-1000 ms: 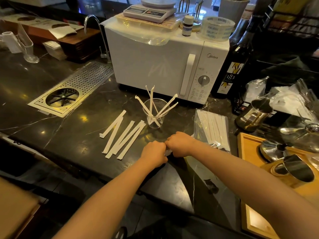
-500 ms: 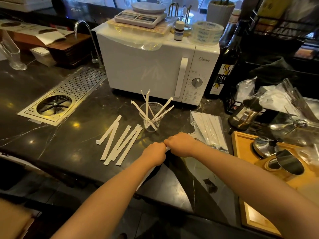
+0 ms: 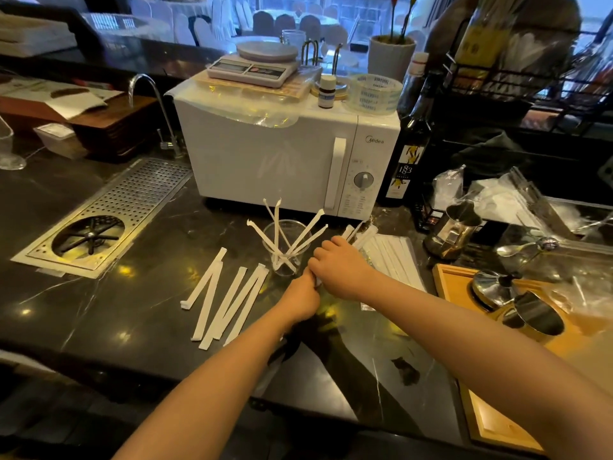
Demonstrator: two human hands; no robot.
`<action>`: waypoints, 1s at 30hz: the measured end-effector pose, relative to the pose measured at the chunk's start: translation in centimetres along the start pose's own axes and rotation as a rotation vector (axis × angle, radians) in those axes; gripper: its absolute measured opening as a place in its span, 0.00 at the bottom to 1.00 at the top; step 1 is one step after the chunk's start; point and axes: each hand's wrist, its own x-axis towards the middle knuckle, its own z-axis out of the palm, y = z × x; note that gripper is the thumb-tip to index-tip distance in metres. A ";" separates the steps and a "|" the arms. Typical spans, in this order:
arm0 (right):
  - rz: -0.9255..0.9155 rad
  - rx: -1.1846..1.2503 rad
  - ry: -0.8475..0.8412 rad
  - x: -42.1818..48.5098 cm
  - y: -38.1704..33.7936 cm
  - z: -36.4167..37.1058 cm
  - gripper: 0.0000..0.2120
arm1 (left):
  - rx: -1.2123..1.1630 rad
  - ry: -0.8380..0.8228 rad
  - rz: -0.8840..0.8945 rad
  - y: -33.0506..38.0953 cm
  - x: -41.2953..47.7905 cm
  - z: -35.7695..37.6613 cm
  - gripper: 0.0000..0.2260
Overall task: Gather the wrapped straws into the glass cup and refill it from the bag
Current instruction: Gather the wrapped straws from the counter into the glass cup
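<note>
Both hands (image 3: 323, 277) fisted round straw bundle (image 3: 356, 234); bundle's middle hidden, tips showing.

Dark marble bar counter (image 3: 99, 303) with pale veins, shiny enough to catch the lights. A white microwave (image 3: 285, 161) sat on it with a kitchen scale (image 3: 253, 66) on top, and a steel drip tray (image 3: 109, 214) was sunk into the counter on the left. Behind the bar were white-covered dining chairs (image 3: 285, 23) in bluish daylight.

1. White microwave (image 3: 265, 161), ctr frame, w/ scale (image 3: 253, 66) + tape roll (image 3: 373, 93) on top.
2. Drain grate (image 3: 109, 210), left.
3. Dark syrup bottle (image 3: 409, 151), right of microwave.
4. Wooden tray (image 3: 464, 290), lower right.
</note>
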 end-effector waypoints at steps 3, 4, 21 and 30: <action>0.031 -0.043 0.195 -0.4 -0.1 -0.6 0.12 | -0.033 0.029 0.071 -0.3 -0.2 0.1 0.20; 0.048 -0.032 0.249 -0.6 -0.1 -0.8 0.14 | -0.060 0.036 0.108 -0.4 -0.3 0.2 0.19; 0.483 1.004 0.555 -2.7 0.0 -8.6 0.27 | -0.510 0.124 0.260 0.2 -1.5 -1.4 0.11; 0.491 1.307 0.584 0.7 -1.9 -9.5 0.04 | -0.590 0.142 0.155 -0.6 -2.3 -3.7 0.15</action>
